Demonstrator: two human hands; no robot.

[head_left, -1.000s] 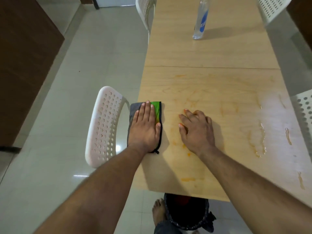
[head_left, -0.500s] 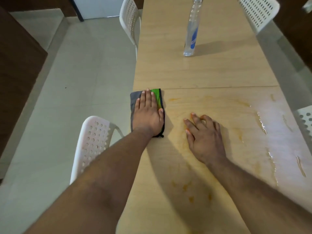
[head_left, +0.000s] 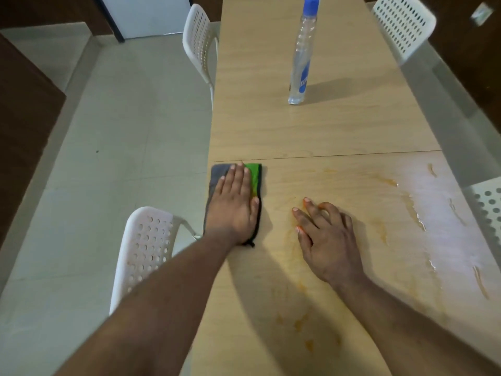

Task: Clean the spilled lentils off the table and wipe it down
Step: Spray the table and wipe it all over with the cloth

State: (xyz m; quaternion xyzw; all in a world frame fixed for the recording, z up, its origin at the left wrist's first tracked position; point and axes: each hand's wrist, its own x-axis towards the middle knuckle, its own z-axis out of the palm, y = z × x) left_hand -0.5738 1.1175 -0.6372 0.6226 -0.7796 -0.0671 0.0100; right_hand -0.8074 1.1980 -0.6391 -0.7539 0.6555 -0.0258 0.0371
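My left hand [head_left: 234, 202] presses flat, fingers straight, on a folded grey and green cloth [head_left: 254, 176] at the left edge of the light wooden table [head_left: 339, 137], just below the seam between two table boards. My right hand [head_left: 326, 240] rests on the tabletop to the right of the cloth, fingers spread and slightly bent, holding nothing. Orange smears [head_left: 301, 325] and wet streaks [head_left: 414, 213] lie across the near board, mostly on its right side and near the front.
A clear spray bottle [head_left: 301, 58] with a blue cap stands upright on the far board. White perforated chairs stand at the near left [head_left: 143, 251], far left [head_left: 199, 42], far right [head_left: 404, 25] and near right [head_left: 488, 204]. Pale tiled floor lies to the left.
My left hand has pushed the cloth away from me along the left edge, up to the seam. My right hand stayed resting on the table. The view has tilted forward.
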